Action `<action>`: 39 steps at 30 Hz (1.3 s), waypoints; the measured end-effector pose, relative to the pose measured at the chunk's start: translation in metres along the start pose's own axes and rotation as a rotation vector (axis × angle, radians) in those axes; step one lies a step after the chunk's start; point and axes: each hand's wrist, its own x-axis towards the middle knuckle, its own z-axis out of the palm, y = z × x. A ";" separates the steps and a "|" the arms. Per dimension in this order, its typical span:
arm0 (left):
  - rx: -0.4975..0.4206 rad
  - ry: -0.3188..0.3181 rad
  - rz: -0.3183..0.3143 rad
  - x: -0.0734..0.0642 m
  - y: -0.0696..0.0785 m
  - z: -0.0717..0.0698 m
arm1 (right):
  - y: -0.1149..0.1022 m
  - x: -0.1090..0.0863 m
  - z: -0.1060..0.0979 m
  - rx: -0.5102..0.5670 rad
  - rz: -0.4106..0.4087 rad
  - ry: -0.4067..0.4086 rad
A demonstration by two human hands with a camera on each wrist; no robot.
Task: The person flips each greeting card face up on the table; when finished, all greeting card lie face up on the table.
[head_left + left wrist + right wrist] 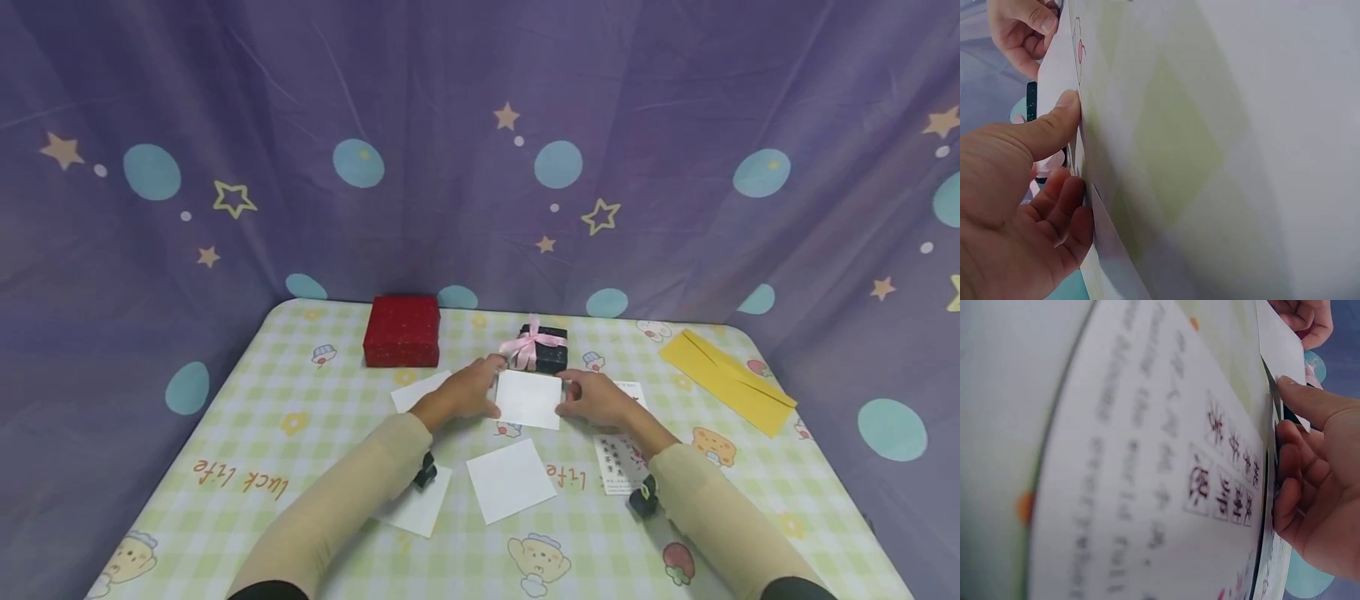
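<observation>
Both hands hold a white card [529,400] by its opposite side edges in the head view. My left hand [468,388] pinches the left edge, thumb toward me and fingertips at the far corner. At the right edge, my right hand [597,398] grips with thumb and curled fingers. Just beyond the card sits a small black gift box [553,358] tied with a pink ribbon bow [527,340]. In the right wrist view, a card printed with characters [1147,456] lies below the right hand [1329,469]. The left wrist view shows the left thumb [1054,128] against the card's edge.
A red box [402,332] stands at the back left. Toward the back right lies a yellow envelope [723,379]. A white square card [512,481] lies nearer me, another [423,507] partly under the left forearm. Printed cards [619,471] lie by the right forearm.
</observation>
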 end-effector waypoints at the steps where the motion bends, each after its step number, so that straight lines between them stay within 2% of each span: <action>1: -0.008 0.007 0.010 0.000 -0.001 0.001 | 0.000 -0.001 0.000 0.009 -0.007 0.003; 7: -0.042 0.058 0.026 0.001 -0.004 0.005 | -0.003 -0.004 -0.001 0.049 -0.095 0.063; 12: -0.042 0.148 0.069 0.000 -0.003 0.003 | -0.005 -0.009 -0.006 0.071 -0.136 0.128; 16: -0.047 0.214 0.104 -0.001 -0.001 0.000 | -0.007 -0.015 -0.012 0.189 -0.122 0.151; 19: -0.067 0.257 0.117 -0.001 0.000 -0.002 | -0.008 -0.019 -0.015 0.337 -0.115 0.136; 22: -0.101 0.291 0.131 -0.001 0.000 -0.002 | -0.005 -0.020 -0.017 0.437 -0.122 0.111; 27: -0.141 0.306 0.187 0.001 -0.003 0.002 | 0.000 -0.022 -0.017 0.466 -0.112 0.099; 33: -0.124 0.308 0.252 0.000 -0.004 0.006 | 0.003 -0.025 -0.016 0.424 -0.101 0.089; 36: -0.105 0.286 0.291 -0.002 -0.003 0.005 | 0.005 -0.026 -0.016 0.428 -0.118 0.063; 39: -0.122 0.231 0.322 -0.005 -0.002 0.003 | 0.006 -0.027 -0.016 0.445 -0.110 0.041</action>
